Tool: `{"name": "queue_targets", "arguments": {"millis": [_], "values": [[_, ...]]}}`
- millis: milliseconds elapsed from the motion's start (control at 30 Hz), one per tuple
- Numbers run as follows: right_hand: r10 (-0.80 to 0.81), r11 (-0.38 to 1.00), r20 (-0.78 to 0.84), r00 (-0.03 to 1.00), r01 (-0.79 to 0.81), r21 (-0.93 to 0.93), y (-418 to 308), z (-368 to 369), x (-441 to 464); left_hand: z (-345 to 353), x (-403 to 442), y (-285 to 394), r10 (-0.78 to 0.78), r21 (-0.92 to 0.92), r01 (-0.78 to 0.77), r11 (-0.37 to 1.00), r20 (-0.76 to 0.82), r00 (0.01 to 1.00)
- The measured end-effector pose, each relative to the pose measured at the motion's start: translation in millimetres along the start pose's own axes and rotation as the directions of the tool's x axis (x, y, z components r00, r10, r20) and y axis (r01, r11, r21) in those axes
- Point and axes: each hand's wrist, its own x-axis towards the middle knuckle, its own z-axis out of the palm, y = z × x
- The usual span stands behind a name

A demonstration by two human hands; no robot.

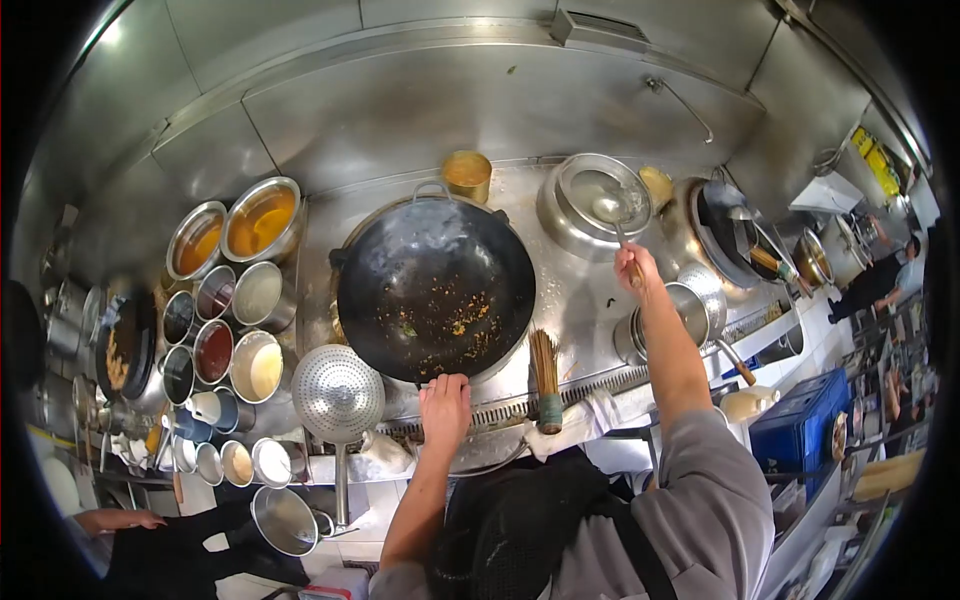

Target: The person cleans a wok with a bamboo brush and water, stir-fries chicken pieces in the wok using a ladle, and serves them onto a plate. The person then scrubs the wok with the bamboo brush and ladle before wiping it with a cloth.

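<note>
Wok (420, 255) first: it sits left of centre on the counter (590, 290), food scraps (460, 327) scattered through its near half. From my remote seat, I see the left hand (446, 405) bent at its near rim, presumably steadying it; how tightly it grips I cannot tell. The right hand (634, 270) is wrapped round the ladle (608, 208), whose long handle keeps fingers clear of the metal pot (560, 235). The brush (545, 375) lies beside the wok, likely for easy reach.
</note>
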Motion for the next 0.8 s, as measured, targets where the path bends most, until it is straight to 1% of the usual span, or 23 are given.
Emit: {"name": "queue_targets", "arguments": {"millis": [33,67,100,133,167,200,267,300,333,367,400,433,467,500,533,567,600,633,667,700,733,767,800], "values": [[-0.083,0.996,0.045,0.995,0.084,-0.020,13,-3,-15,3,0,-1,-0.016,-0.019,0.017,1.000,0.003,1.000],[-0.097,0.995,0.045,0.994,0.097,-0.009,21,-3,-35,5,1,-1,-0.029,-0.038,0.029,0.999,0.006,1.000],[-0.055,0.998,0.086,0.995,0.056,-0.011,24,2,-60,6,2,0,-0.009,-0.041,0.009,0.999,0.009,1.000],[-0.017,1.000,0.128,0.992,0.019,-0.016,25,9,-87,7,2,2,-0.017,-0.006,0.017,1.000,0.012,1.000],[-0.036,0.999,0.124,0.992,0.038,-0.008,27,16,-114,10,4,6,-0.027,0.028,0.027,0.999,0.017,0.999],[-0.022,0.999,0.102,0.995,0.027,-0.047,30,23,-140,9,8,10,-0.015,0.025,0.014,1.000,0.023,1.000],[0.012,0.996,0.081,0.997,-0.004,-0.094,32,30,-186,5,23,20,-0.082,-0.053,0.085,0.995,0.054,0.995],[0.036,0.988,0.103,0.994,-0.020,-0.150,32,31,-207,11,36,20,-0.038,-0.131,0.036,0.991,-0.018,0.999],[0.074,0.977,0.126,0.989,-0.047,-0.208,36,34,-226,13,54,25,-0.018,-0.158,0.010,0.987,-0.050,0.999],[0.088,0.974,0.152,0.984,-0.053,-0.222,42,42,-248,15,75,29,-0.016,-0.209,0.006,0.978,-0.048,0.999],[0.107,0.969,0.180,0.978,-0.062,-0.239,45,52,-268,27,97,28,-0.038,-0.278,0.021,0.960,-0.056,0.998],[0.118,0.958,0.168,0.979,-0.067,-0.279,50,60,-286,29,119,33,-0.092,-0.338,0.078,0.938,-0.024,0.995],[0.119,0.946,0.164,0.979,-0.062,-0.317,54,66,-298,46,139,28,-0.090,-0.352,0.069,0.933,-0.045,0.995],[0.128,0.917,0.153,0.980,-0.059,-0.394,58,72,-306,60,157,26,-0.141,-0.337,0.129,0.933,-0.009,0.990],[0.125,0.884,0.141,0.982,-0.046,-0.466,61,73,-313,65,174,28,-0.225,-0.366,0.258,0.894,0.130,0.966],[0.108,0.863,0.090,0.990,-0.048,-0.503,66,68,-314,67,185,27,-0.239,-0.355,0.276,0.893,0.145,0.960],[0.040,0.822,0.028,0.999,-0.017,-0.570,72,64,-320,73,195,31,-0.233,-0.349,0.279,0.895,0.166,0.958],[0.108,0.780,0.113,0.988,-0.013,-0.625,72,61,-319,76,202,33,-0.264,-0.299,0.321,0.899,0.216,0.940],[0.041,0.680,0.007,0.999,-0.022,-0.733,76,61,-322,78,208,30,-0.280,-0.246,0.347,0.905,0.269,0.922],[0.029,0.682,0.086,0.996,0.043,-0.730,79,42,-309,91,212,14,-0.265,-0.161,0.327,0.931,0.318,0.910],[-0.029,0.581,0.127,0.992,0.120,-0.805,77,34,-302,90,203,11,-0.293,-0.165,0.357,0.920,0.318,0.902],[-0.107,0.552,0.150,0.983,0.184,-0.813,71,16,-291,85,187,-2,-0.092,-0.144,0.136,0.980,0.276,0.957],[-0.170,0.514,0.176,0.970,0.240,-0.824,64,1,-282,92,176,-20,-0.110,-0.109,0.145,0.983,0.278,0.954]]}}
